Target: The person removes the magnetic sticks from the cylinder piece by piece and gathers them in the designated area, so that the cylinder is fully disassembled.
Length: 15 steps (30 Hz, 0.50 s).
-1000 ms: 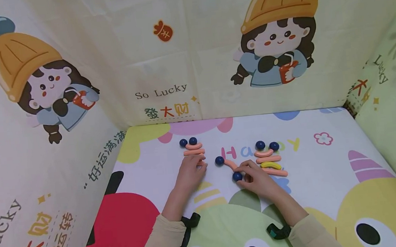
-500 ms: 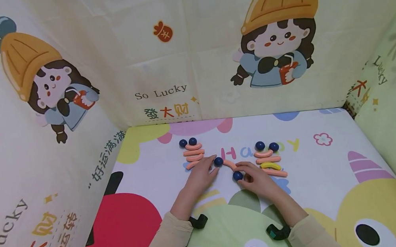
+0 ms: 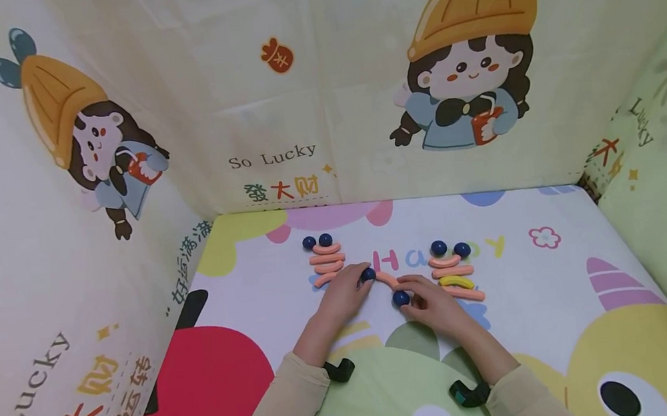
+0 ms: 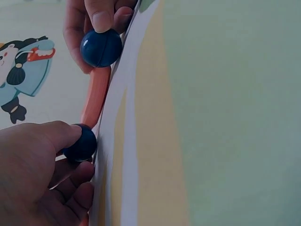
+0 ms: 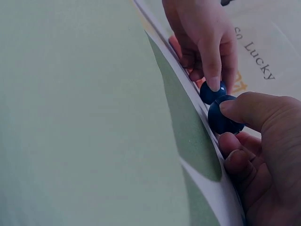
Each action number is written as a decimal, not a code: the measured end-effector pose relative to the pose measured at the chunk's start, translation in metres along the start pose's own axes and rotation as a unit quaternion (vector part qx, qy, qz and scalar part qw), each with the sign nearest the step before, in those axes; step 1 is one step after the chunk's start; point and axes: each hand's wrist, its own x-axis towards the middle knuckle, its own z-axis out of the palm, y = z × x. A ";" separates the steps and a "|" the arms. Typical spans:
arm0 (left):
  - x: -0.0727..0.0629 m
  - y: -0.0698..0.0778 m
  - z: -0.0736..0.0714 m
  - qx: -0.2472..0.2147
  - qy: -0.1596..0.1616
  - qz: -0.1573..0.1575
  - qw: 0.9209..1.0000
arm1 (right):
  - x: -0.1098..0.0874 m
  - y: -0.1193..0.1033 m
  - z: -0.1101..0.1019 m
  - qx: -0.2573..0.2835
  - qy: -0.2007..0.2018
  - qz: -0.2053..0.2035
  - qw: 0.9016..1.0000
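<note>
My left hand (image 3: pixel 344 295) pinches a dark blue ball (image 4: pixel 81 145) between thumb and fingers. With thumb and fingers my right hand (image 3: pixel 433 300) grips another dark blue ball (image 4: pixel 101 48), nearer to me on the table. Between the two balls runs a curved pink stick (image 4: pixel 96 96), one end at each ball. In the right wrist view the right-hand ball (image 5: pixel 225 115) overlaps the left-hand one (image 5: pixel 213 92), and the stick between them is hidden.
Left of the hands lie stacked pink sticks (image 3: pixel 327 259) topped by two blue balls (image 3: pixel 325 240). At right, several pink sticks (image 3: pixel 453 271) and a yellow one (image 3: pixel 456 282) lie below two more balls (image 3: pixel 462 250). A printed curtain (image 3: pixel 353 99) walls the table's back.
My left hand has left the left stack of sticks, moved right and taken hold of the left ball. My right hand stays at its ball.
</note>
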 end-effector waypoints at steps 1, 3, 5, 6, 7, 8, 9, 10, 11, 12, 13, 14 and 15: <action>0.000 0.000 0.000 0.000 0.002 0.001 1.000 | 0.000 0.000 0.000 0.001 0.000 -0.001 1.000; -0.001 0.000 0.000 -0.002 0.005 0.001 1.000 | -0.001 -0.001 0.000 0.004 0.000 -0.002 1.000; -0.001 0.000 0.001 -0.004 0.009 0.002 1.000 | -0.001 -0.002 0.000 0.006 -0.002 0.000 1.000; -0.001 0.001 0.001 -0.004 0.011 0.000 1.000 | -0.001 -0.002 0.000 0.007 -0.002 0.000 1.000; -0.001 0.001 0.001 -0.005 0.014 -0.001 1.000 | -0.001 -0.003 0.000 0.008 -0.004 0.004 1.000; -0.001 0.001 0.001 -0.008 0.016 -0.003 1.000 | -0.001 -0.003 0.000 0.009 -0.005 0.007 1.000; -0.001 0.002 0.001 -0.009 0.018 -0.006 1.000 | -0.001 -0.004 0.000 0.009 -0.006 0.010 1.000; -0.001 0.002 0.001 -0.010 0.019 -0.010 1.000 | -0.001 -0.004 0.000 0.010 -0.008 0.013 1.000; -0.001 0.003 0.002 -0.010 0.019 -0.016 1.000 | -0.001 -0.005 0.000 0.010 -0.008 0.016 1.000; 0.000 0.004 0.002 -0.012 0.021 -0.021 0.999 | -0.001 -0.005 0.000 0.011 -0.008 0.018 1.000; 0.000 0.004 0.003 -0.013 0.023 -0.026 0.999 | -0.001 -0.006 0.000 0.012 -0.008 0.022 1.000; 0.001 0.005 0.003 -0.016 0.025 -0.032 0.999 | -0.001 -0.006 0.000 0.012 -0.009 0.023 1.000; 0.001 0.006 0.003 -0.020 0.027 -0.039 0.999 | -0.001 -0.006 -0.001 0.011 -0.008 0.022 1.000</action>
